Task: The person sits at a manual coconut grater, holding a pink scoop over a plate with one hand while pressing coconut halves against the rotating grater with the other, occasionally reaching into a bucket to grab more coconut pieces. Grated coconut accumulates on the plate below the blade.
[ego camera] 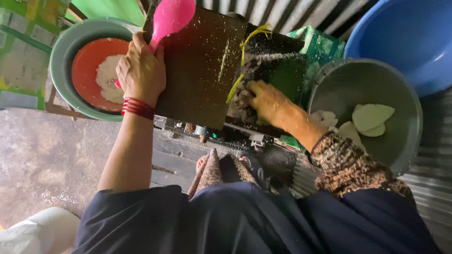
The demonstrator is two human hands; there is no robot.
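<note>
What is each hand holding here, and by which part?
The left hand grips a pink scoop by its handle. The right hand presses into the dark machine; holding anything cannot be told.

Under me the floor (42,160) is rough concrete, grey and brown, with some pale stains and small white crumbs on it. Behind my work place there is a wall of corrugated metal sheet (301,11), with light and dark stripes. The same kind of sheet (431,193) lies at my right side, low down. At the far left I see a green and yellow printed panel (21,51) (maybe a box, I cannot tell). The light is dim and soft, and the shadows are weak.
</note>
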